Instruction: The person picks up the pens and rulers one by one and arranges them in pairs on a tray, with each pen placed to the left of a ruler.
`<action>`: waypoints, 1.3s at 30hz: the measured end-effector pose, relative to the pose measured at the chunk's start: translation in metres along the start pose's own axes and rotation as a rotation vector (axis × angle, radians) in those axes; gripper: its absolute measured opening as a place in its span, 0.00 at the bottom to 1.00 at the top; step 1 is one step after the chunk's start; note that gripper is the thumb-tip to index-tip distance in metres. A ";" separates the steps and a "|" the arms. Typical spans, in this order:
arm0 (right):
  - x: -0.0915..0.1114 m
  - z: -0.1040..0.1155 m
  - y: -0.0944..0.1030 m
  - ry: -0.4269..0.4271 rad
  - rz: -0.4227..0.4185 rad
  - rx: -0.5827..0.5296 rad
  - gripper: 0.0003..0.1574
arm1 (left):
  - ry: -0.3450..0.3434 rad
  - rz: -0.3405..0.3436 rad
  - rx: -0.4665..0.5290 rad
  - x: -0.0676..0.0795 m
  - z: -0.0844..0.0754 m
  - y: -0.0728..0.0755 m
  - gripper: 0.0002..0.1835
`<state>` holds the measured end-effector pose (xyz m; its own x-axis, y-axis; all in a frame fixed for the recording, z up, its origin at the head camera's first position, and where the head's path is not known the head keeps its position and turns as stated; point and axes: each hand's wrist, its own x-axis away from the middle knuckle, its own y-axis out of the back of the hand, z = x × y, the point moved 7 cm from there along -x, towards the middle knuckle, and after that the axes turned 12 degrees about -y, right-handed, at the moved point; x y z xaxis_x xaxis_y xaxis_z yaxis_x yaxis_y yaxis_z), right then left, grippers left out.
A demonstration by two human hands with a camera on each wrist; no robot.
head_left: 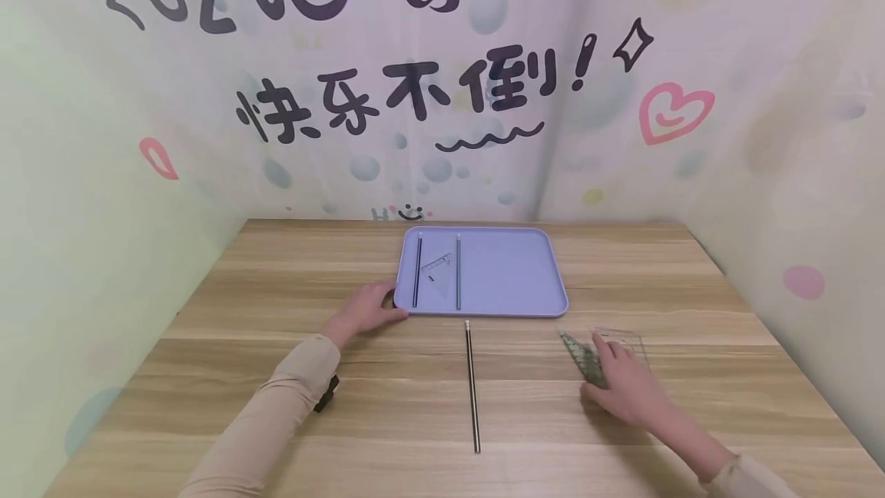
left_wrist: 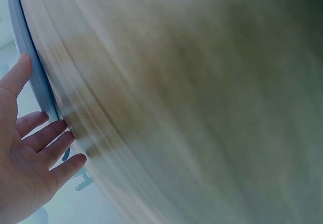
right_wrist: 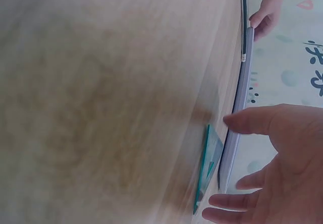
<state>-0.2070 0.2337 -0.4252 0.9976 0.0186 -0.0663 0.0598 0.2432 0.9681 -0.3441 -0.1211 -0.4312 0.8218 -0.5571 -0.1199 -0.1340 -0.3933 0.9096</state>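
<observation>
At the near left corner of a lilac tray (head_left: 512,275), my left hand (head_left: 364,310) rests against the rim. Its thumb is along the near side, and its fingers look straight and spread in the left wrist view. A green-edged set square (head_left: 583,358) lies on the table under my right hand (head_left: 625,386). A clear plastic piece with a straight outline (head_left: 629,340) shows beyond that hand's fingers. In the right wrist view the fingers are stretched out beside the teal set square (right_wrist: 206,168), with no grip visible. Palm and wrist hide part of the plastic pieces.
Inside the tray lie a dark pencil (head_left: 418,271), a small clear set square (head_left: 439,273) and a grey-blue pencil (head_left: 459,273). Between the hands a black striped pencil (head_left: 473,390) points toward the tray. Behind the wooden table (head_left: 387,421) hangs a printed curtain (head_left: 387,167).
</observation>
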 end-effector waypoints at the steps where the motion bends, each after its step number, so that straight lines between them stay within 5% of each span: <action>1: 0.000 -0.001 0.000 -0.004 0.003 0.004 0.48 | 0.003 0.001 0.003 0.000 0.000 0.000 0.34; 14: 0.001 -0.011 0.000 -0.074 0.045 -0.016 0.35 | 0.019 0.006 0.007 0.000 0.003 -0.004 0.36; 26: -0.004 -0.014 -0.002 -0.115 0.052 -0.058 0.33 | 0.013 0.007 0.001 0.000 0.003 -0.003 0.35; 39: -0.020 -0.027 -0.005 -0.154 0.240 -0.267 0.36 | 0.024 0.008 0.009 0.000 0.003 -0.003 0.34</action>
<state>-0.2286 0.2580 -0.4348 0.9768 -0.0355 0.2114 -0.1667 0.4941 0.8533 -0.3453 -0.1219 -0.4355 0.8335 -0.5427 -0.1034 -0.1450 -0.3954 0.9070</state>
